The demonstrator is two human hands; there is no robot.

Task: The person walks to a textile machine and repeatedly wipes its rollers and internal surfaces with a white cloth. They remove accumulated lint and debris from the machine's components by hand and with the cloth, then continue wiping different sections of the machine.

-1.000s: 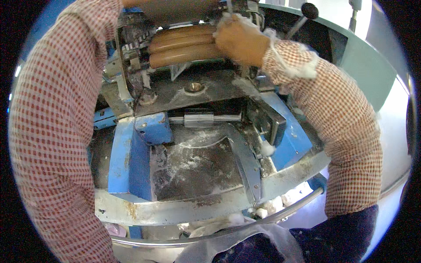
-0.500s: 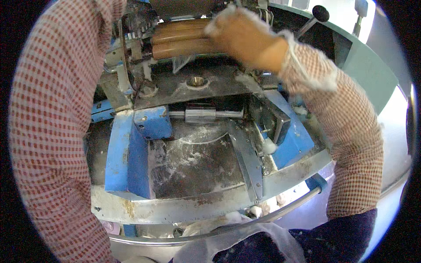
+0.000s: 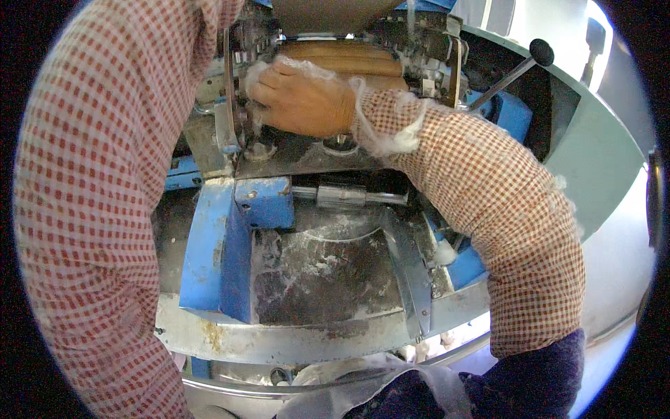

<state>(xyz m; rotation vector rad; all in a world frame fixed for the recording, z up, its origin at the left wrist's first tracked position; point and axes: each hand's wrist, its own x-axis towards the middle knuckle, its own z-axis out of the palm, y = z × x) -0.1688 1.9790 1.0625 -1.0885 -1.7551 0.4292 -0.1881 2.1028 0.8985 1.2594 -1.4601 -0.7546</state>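
My right hand (image 3: 300,98) is at the left end of the brown rollers (image 3: 335,56), in front of them. Its fingers are curled round a wad of white fibre fluff (image 3: 252,78), which sticks out at the fingertips and over the knuckles. A band of the same fluff clings to the wrist and the cuff of the checked sleeve (image 3: 481,167). Below the hand lies a dark metal plate (image 3: 293,160) with a round metal fitting (image 3: 340,144), partly hidden by the hand. My left arm (image 3: 98,209) reaches up past the top edge, so its hand is out of view.
Blue machine blocks (image 3: 216,258) flank a dark, lint-dusted recess (image 3: 328,279). A metal shaft (image 3: 342,194) crosses behind it. A lever with a black knob (image 3: 541,52) rises at the far right. A curved metal rail (image 3: 237,390) runs along the near side.
My right hand has swept left along the rollers, from their right end to their left. The whole view has shifted slightly, with the machine now sitting further right in it.
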